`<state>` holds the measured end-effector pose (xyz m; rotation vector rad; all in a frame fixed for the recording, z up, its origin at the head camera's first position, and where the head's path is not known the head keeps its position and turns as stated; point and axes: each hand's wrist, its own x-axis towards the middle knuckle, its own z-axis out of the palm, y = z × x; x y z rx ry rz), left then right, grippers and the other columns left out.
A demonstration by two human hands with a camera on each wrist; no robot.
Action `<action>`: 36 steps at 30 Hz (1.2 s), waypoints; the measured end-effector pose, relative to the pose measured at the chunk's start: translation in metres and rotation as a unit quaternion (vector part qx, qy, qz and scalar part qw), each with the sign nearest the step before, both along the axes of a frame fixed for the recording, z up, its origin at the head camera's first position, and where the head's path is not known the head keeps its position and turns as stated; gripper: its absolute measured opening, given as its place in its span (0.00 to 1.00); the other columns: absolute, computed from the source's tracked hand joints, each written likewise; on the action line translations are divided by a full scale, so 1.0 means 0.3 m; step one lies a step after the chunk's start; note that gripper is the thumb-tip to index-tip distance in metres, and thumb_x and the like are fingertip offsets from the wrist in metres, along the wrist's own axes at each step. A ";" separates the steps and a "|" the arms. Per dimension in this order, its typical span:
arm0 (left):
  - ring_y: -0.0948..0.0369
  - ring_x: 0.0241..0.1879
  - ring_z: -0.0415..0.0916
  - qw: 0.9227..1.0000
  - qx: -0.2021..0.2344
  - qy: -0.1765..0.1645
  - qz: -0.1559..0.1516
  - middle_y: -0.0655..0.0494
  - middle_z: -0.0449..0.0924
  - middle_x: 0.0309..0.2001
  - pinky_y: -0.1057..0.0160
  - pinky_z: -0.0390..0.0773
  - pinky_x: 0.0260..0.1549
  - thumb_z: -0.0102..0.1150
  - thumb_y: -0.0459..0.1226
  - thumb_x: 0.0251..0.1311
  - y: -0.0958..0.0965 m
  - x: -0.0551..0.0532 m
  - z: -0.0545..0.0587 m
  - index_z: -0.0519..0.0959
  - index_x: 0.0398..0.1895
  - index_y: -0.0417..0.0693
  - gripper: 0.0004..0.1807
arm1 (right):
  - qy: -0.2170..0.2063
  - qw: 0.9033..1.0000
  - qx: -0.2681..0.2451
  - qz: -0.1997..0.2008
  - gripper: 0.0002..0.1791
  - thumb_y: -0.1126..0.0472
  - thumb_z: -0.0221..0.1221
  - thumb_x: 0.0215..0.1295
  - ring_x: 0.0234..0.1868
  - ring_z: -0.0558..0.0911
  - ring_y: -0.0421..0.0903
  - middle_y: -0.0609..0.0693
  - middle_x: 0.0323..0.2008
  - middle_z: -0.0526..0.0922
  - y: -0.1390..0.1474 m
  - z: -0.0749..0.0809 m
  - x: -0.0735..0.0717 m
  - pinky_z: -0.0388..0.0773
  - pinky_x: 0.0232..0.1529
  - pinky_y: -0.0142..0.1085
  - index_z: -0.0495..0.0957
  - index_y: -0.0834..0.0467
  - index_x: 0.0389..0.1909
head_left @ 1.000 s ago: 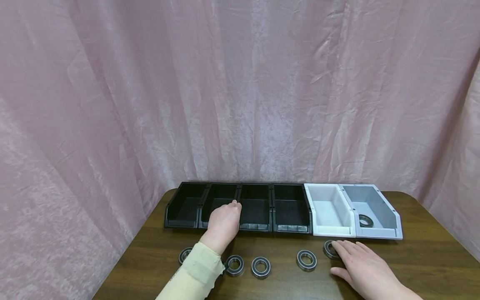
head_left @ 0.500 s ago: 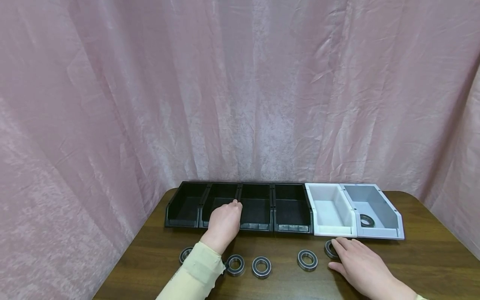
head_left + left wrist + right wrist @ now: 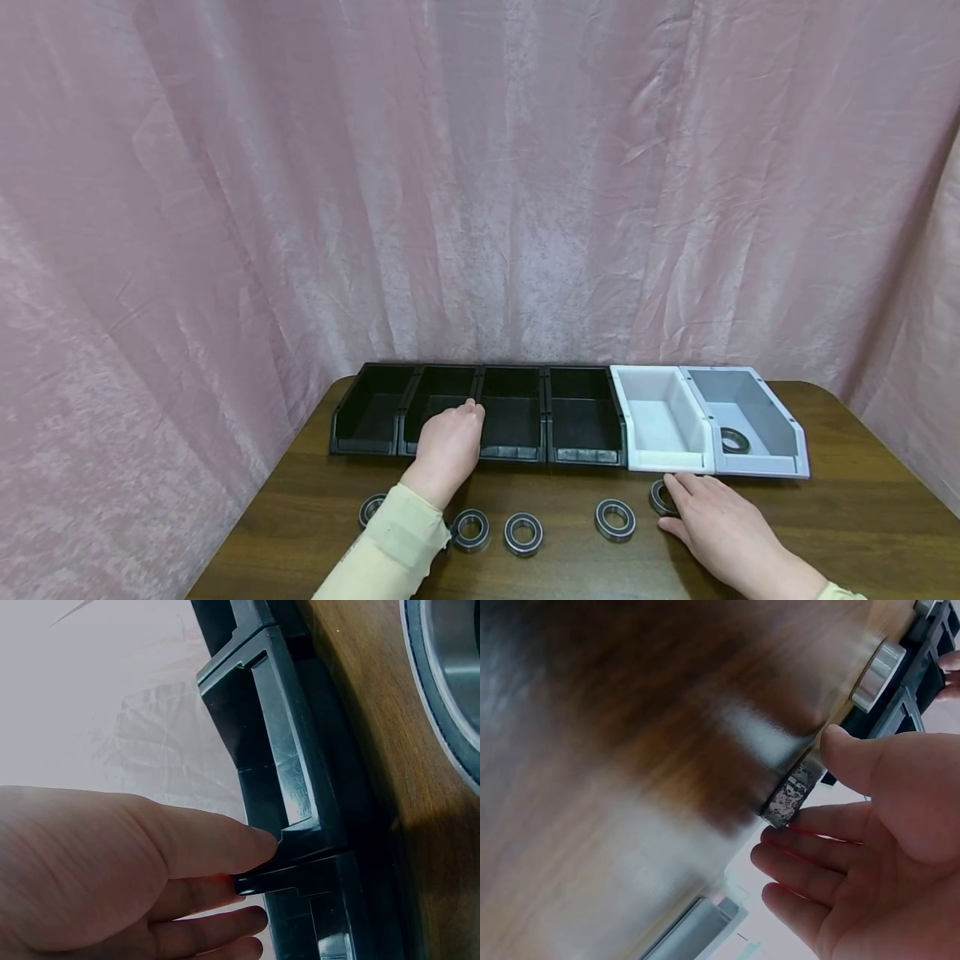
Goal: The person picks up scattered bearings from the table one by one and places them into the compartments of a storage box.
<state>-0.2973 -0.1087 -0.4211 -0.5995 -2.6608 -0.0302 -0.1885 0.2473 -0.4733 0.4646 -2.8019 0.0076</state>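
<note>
My left hand (image 3: 446, 442) pinches the walls where two neighbouring black bins (image 3: 513, 417) meet, thumb on one side and fingers on the other; the left wrist view shows the thumb (image 3: 232, 840) at the bin edge. On the table in front of the white bin (image 3: 670, 462), my right hand (image 3: 723, 525) holds a ball bearing (image 3: 658, 500) between thumb and index finger. That bearing (image 3: 791, 796) shows edge-on in the right wrist view, its outer side marked with dark print, the other fingers spread below it. In the head view the fingers partly cover it.
Left of that bearing lie more ball bearings: one (image 3: 615, 521), another (image 3: 522, 534), a third (image 3: 471, 531), and one (image 3: 370, 508) partly behind the left sleeve. The grey bin (image 3: 761, 467) at the row's right end contains a bearing (image 3: 735, 441). A pink curtain (image 3: 480, 183) hangs behind.
My right hand has shifted slightly left, its thumb and index finger closing in on the bearing. The left hand stays at the black bins, and the other bearings lie as before.
</note>
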 end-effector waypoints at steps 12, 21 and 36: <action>0.49 0.40 0.91 1.000 0.002 0.001 0.001 0.42 0.90 0.59 0.54 0.92 0.39 0.81 0.30 0.62 -0.002 -0.002 -0.006 0.90 0.55 0.40 0.18 | 0.004 1.000 0.021 0.003 0.21 0.50 0.79 0.64 0.40 0.83 0.51 0.48 0.36 0.80 -0.002 0.005 -0.007 0.85 0.49 0.51 0.81 0.59 0.42; 0.50 0.41 0.92 1.000 -0.001 0.001 0.002 0.42 0.89 0.59 0.54 0.92 0.40 0.81 0.30 0.61 -0.002 -0.003 -0.008 0.90 0.56 0.40 0.19 | 0.013 1.000 0.021 0.002 0.21 0.51 0.80 0.63 0.36 0.81 0.50 0.47 0.33 0.78 -0.009 0.011 -0.012 0.83 0.43 0.48 0.78 0.57 0.37; 0.50 0.38 0.91 1.000 -0.001 0.011 -0.003 0.42 0.90 0.58 0.55 0.92 0.38 0.82 0.30 0.59 -0.002 0.003 -0.004 0.90 0.54 0.39 0.19 | 0.004 1.000 0.025 -0.004 0.21 0.50 0.80 0.63 0.34 0.81 0.49 0.47 0.31 0.77 -0.007 0.010 -0.021 0.82 0.38 0.47 0.79 0.57 0.35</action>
